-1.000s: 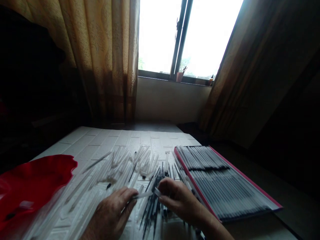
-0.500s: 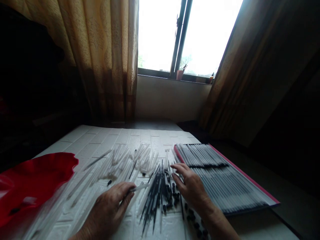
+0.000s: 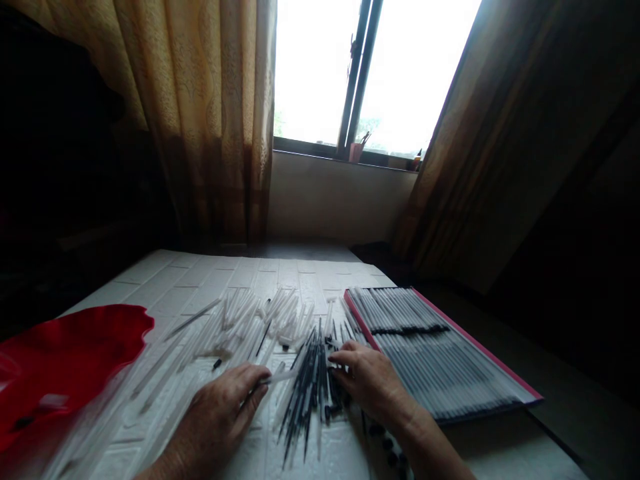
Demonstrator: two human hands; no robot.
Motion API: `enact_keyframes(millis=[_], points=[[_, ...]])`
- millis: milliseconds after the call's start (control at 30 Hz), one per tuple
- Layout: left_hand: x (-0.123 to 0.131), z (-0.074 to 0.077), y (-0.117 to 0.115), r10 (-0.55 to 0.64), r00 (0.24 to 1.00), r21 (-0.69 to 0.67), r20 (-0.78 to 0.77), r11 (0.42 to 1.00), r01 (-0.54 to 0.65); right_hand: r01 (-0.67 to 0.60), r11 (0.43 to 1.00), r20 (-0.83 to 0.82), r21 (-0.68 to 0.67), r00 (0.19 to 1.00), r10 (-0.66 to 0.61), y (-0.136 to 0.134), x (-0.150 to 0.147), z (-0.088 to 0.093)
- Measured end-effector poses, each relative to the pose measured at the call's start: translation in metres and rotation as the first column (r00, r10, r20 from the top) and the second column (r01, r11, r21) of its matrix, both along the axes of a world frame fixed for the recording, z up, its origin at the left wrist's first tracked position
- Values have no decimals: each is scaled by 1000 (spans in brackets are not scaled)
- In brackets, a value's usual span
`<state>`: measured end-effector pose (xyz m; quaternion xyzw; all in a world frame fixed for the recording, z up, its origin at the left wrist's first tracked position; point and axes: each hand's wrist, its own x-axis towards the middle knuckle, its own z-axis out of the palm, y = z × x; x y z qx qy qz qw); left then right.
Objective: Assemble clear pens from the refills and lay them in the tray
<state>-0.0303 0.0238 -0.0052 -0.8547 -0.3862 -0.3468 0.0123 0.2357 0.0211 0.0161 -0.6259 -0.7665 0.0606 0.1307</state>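
Note:
Between finger and thumb of my left hand (image 3: 225,407) is a clear pen barrel (image 3: 283,377), pointing right. My right hand (image 3: 367,380) is low over the right side of a fanned heap of dark pen refills (image 3: 305,393). Its fingertips are drawn together, and whatever they pinch is hidden. Small black pen caps (image 3: 393,453) lie beneath and beside my right wrist, partly covered by it. Loose clear barrels (image 3: 240,317) spread over the table beyond my left hand.
At the right, a red-edged tray (image 3: 480,343) holds rows of clear pens with black ends. A red basin (image 3: 95,340) stands at the left on the white brick-patterned tabletop (image 3: 200,273). Behind are a curtain (image 3: 210,133) and a window with a pink cup (image 3: 356,152) on its sill.
My right hand has dropped slightly toward me and its spread fingers have closed together near the refills. My left hand keeps the barrel in about the same place.

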Motion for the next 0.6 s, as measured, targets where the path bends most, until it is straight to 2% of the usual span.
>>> enact_keyframes(millis=[267, 600], points=[[1, 1, 0, -19, 1000, -27, 0, 999, 19, 76, 997, 82, -19, 994, -74, -1, -5, 3], [0, -2, -1, -16, 999, -56, -35, 998, 14, 26, 1000, -74, -1, 997, -26, 2, -11, 3]])
